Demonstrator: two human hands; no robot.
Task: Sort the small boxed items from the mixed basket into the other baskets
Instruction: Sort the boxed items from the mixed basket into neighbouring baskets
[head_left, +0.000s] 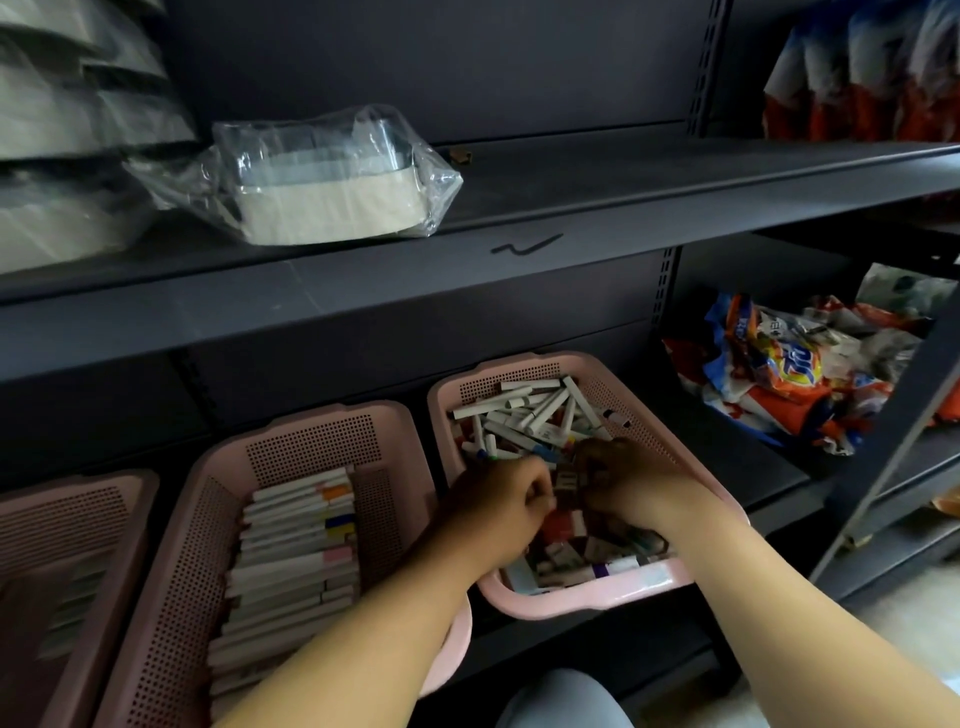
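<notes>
The mixed pink basket (587, 597) on the lower shelf holds a jumble of small white boxes (524, 410) at the back and darker boxed items at the front. Both hands are inside it. My left hand (498, 504) has its fingers curled over the pile, and my right hand (628, 478) curls in from the other side. Between them sits a small brown box (569, 480) that both hands touch; which hand holds it is unclear. The middle pink basket (218, 467) contains long white boxes (296, 540) stacked in neat rows. A third pink basket (67, 530) at the far left looks blurred.
The grey shelf above (571, 218) overhangs the baskets and carries a plastic-wrapped pack (332, 182) and stacked bags (67, 130). Colourful detergent bags (795, 374) lie to the right of the mixed basket, beside a slanted metal upright (893, 457).
</notes>
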